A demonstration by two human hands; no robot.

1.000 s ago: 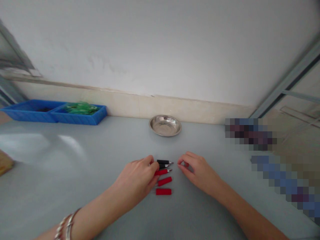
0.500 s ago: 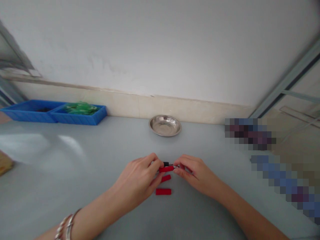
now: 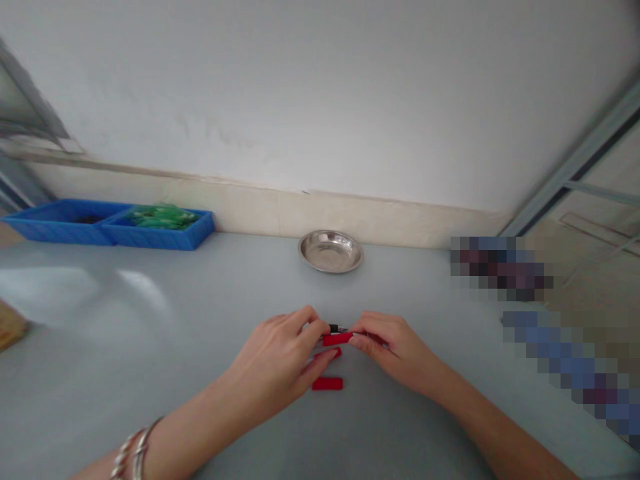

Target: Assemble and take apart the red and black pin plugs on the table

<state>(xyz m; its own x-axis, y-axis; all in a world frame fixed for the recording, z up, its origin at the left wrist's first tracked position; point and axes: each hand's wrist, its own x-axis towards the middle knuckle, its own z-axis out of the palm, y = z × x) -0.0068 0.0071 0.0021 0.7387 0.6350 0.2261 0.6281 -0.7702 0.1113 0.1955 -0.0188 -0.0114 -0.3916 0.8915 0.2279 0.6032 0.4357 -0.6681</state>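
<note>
My right hand (image 3: 383,337) pinches a short red sleeve (image 3: 336,339) by its right end, thumb in front; the metal part seen there before is now behind the fingers. My left hand (image 3: 293,347) is at the sleeve's left end, its thumb stretched away from the index finger. That thumb tip lies over a second red sleeve (image 3: 337,353), partly covering it. A black sleeve with a metal tip (image 3: 336,328) shows just behind the held one, partly hidden by the left index finger. Nearer me, a third red sleeve (image 3: 327,384) lies flat on the grey table (image 3: 400,433).
A round steel dish (image 3: 331,252) stands near the wall. At the back left are two joined blue bins, the left bin (image 3: 45,230) with something dark inside, the right bin (image 3: 150,239) with green material. A brown object (image 3: 11,327) sits at the left edge. Pixelated patches cover the right side.
The red sleeve has shifted slightly right, deeper into my right fingers. My left thumb has come off it and stretched right over the second red sleeve.
</note>
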